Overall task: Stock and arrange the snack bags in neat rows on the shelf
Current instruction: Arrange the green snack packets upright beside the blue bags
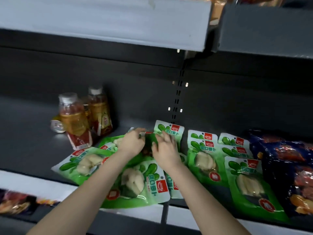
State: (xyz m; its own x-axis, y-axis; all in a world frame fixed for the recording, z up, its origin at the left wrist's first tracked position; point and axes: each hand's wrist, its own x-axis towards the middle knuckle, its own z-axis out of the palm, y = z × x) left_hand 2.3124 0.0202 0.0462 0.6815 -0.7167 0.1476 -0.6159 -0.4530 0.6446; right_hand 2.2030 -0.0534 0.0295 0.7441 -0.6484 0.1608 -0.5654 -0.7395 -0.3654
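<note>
Pinching one green bag (148, 139) mid-shelf, near back wall, w/ left hand (132, 144) & right hand (165, 150), fingers curled on it. Approx. halfway, judging by tidy rows (203, 158) twd shelf's (33, 150) right end; left to straighten: loose bags (132, 180), skewed at front edge.

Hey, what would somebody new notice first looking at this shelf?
Bright green snack bags cover the middle of the dark shelf, rowed at right, askew at left. The left hand and right hand grip one green bag between them near the back. Amber drink bottles stand back left; dark blue bags lie far right.
</note>
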